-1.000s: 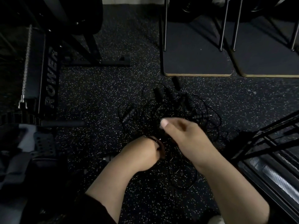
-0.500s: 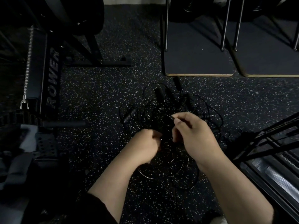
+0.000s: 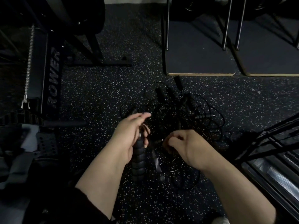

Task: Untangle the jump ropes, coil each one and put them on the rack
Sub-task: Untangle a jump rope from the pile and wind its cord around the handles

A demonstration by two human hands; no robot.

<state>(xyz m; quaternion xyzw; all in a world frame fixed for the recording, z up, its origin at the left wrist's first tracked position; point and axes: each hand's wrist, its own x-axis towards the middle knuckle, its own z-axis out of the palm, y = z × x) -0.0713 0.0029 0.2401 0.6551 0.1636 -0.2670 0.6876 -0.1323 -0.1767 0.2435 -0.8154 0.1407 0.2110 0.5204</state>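
Left hand (image 3: pixel 129 136) holds a ribbed black foam handle (image 3: pixel 138 160): lower fingers curled round its top end, index and thumb stretched forward and loose. Handle's long axis runs near-vertical in frame, free end pointing back toward the person, cord end up inside the palm.

Right hand (image 3: pixel 186 146) is just beside it, fingers curled tight in a pinch on a thin black cord (image 3: pixel 159 140). Which rope that cord belongs to, cannot tell; too dark.

Tangled jump ropes (image 3: pixel 178 113) sit on the speckled rubber floor (image 3: pixel 100 94), directly ahead of both hands, slightly closer to the right one. At least 4 more handles (image 3: pixel 178 82) stick out of the far side, roughly parallel, pointing away. Loose loops trail back under the right wrist.

Black metal rack (image 3: pixel 267 143) is at the right edge, near the right forearm, well apart from the left hand.

Judgement: still early untangle, nothing coiled, nothing on the rack. Key relation: held handle is on the near side of the pile, its cord runs forward into the knot. So the clean pull is back toward the body along the handle axis, with the right hand feeding or lifting the crossing strands. Pulling sideways probably cinches the knot.
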